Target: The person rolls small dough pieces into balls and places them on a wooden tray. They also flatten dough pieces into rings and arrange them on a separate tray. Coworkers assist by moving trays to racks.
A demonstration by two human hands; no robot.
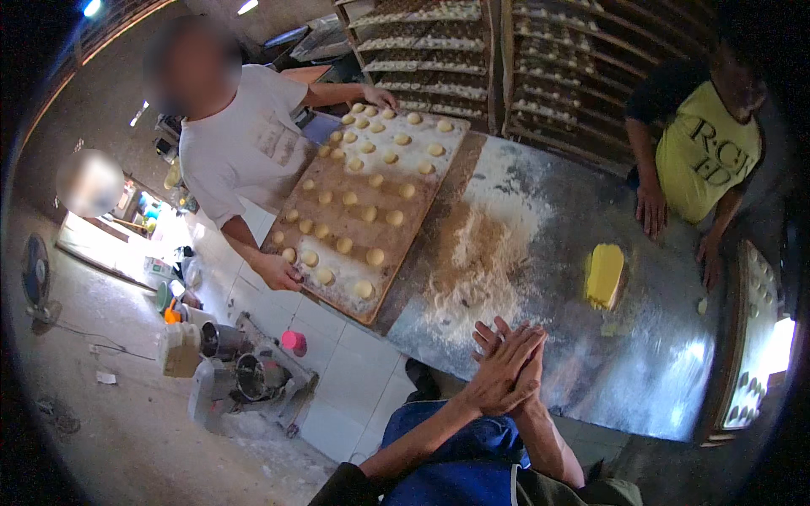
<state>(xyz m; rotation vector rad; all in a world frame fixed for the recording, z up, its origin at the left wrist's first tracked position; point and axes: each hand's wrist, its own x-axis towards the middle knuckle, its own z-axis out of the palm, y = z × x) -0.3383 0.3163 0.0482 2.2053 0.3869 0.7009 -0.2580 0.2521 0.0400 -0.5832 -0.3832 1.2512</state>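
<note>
My left hand and my right hand meet palm to palm above the near edge of the metal-topped table. Their fingers are stretched out and cross over each other. Whatever may lie between the palms is hidden. Just beyond them, loose white flour is spread over the table. A smooth yellow slab of dough or fat rests farther right. To the left, a person in a white shirt holds a floured wooden board by its edges, with several small round dough pieces on it.
Someone in a yellow shirt stands at the table's far right, hands at its edge. Racks of loaded boards line the back. Another board stands at the right end. Floor machinery and a pink cup are at lower left.
</note>
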